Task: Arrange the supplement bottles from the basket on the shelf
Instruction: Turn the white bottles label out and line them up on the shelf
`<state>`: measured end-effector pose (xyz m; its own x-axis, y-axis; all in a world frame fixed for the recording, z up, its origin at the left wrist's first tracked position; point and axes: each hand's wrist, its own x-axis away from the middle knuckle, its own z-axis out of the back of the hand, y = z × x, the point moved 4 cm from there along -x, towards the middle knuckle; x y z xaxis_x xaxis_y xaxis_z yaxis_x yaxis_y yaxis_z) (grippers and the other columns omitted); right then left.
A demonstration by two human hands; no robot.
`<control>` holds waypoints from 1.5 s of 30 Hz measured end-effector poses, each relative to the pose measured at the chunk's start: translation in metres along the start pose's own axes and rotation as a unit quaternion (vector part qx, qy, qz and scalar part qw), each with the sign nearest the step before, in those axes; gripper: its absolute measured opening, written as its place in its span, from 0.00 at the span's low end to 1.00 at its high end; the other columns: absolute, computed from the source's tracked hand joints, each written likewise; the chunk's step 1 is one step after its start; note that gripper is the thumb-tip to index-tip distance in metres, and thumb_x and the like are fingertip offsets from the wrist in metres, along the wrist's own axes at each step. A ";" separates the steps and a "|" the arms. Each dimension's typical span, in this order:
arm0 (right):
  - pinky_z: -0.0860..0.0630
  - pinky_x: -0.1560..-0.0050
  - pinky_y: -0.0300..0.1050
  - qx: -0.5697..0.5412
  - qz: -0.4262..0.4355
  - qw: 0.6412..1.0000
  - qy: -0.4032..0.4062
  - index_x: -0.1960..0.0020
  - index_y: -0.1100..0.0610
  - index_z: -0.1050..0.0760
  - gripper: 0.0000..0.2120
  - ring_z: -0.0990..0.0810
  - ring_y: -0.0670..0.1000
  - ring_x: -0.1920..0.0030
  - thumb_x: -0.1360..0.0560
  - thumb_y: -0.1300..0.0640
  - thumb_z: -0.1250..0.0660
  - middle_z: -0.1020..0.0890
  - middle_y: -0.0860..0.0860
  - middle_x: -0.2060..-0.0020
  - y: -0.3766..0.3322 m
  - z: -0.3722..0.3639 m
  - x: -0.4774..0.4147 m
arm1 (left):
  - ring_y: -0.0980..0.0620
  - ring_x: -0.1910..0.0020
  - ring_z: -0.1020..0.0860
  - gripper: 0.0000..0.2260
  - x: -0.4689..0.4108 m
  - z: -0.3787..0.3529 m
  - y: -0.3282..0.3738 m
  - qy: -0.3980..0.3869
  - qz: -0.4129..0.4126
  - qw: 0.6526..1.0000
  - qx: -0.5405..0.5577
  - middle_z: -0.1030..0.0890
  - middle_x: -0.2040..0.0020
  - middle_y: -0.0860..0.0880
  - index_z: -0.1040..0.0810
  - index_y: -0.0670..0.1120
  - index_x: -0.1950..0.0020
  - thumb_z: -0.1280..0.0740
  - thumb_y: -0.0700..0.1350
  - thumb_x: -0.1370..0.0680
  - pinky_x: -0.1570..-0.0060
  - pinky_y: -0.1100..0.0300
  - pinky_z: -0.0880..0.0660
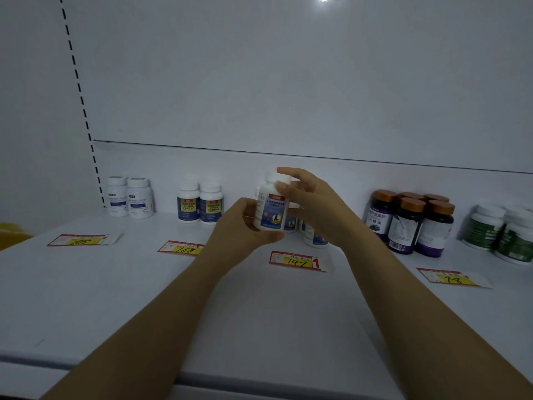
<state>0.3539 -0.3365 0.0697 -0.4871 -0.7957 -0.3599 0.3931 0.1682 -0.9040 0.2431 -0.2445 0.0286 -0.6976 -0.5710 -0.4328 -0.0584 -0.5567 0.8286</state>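
A white supplement bottle (271, 207) with a blue and red label is held upright above the white shelf (144, 298), in the middle of the view. My left hand (245, 223) grips its lower body from the left. My right hand (305, 203) pinches its cap and upper side from the right. Behind and below it, partly hidden by my right hand, stand matching blue-label bottles (315, 239). The basket is out of sight.
Along the back stand two white bottles (130, 196), two yellow-and-blue label bottles (200, 202), several dark bottles with copper caps (415, 223) and green-label bottles (501, 230). Price tags (297, 260) lie in front of each group. A yellow object (11, 235) shows at the left edge.
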 end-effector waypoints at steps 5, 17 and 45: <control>0.23 0.52 0.30 0.096 0.114 0.989 0.014 0.33 0.49 0.31 0.20 0.23 0.44 0.42 0.24 0.55 0.33 0.23 0.44 0.42 -0.015 -0.007 0.003 | 0.55 0.45 0.21 0.22 -0.006 0.006 -0.001 0.000 -0.022 0.997 0.073 0.21 0.45 0.54 0.28 0.49 0.40 0.25 0.39 0.31 0.50 0.65 0.23; 0.27 0.38 0.37 0.211 0.303 0.929 0.009 0.37 0.60 0.27 0.23 0.24 0.48 0.41 0.30 0.63 0.27 0.21 0.51 0.42 -0.021 -0.031 0.012 | 0.52 0.45 0.25 0.24 -0.013 0.030 -0.005 0.159 -0.178 0.971 -0.017 0.25 0.45 0.51 0.28 0.39 0.39 0.25 0.34 0.33 0.45 0.71 0.27; 0.19 0.52 0.46 -0.020 -0.142 0.990 0.001 0.45 0.58 0.25 0.12 0.17 0.52 0.58 0.22 0.51 0.36 0.17 0.58 0.56 0.008 -0.002 0.004 | 0.51 0.55 0.16 0.21 0.002 0.002 -0.002 -0.156 0.208 0.947 0.188 0.15 0.55 0.45 0.22 0.45 0.48 0.32 0.58 0.33 0.46 0.57 0.24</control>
<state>0.3534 -0.3370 0.0603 -0.5746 -0.8135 -0.0894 0.2085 -0.0399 -0.9772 0.2406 -0.2431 0.0271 -0.8891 -0.4561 0.0370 0.0594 -0.0350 0.9976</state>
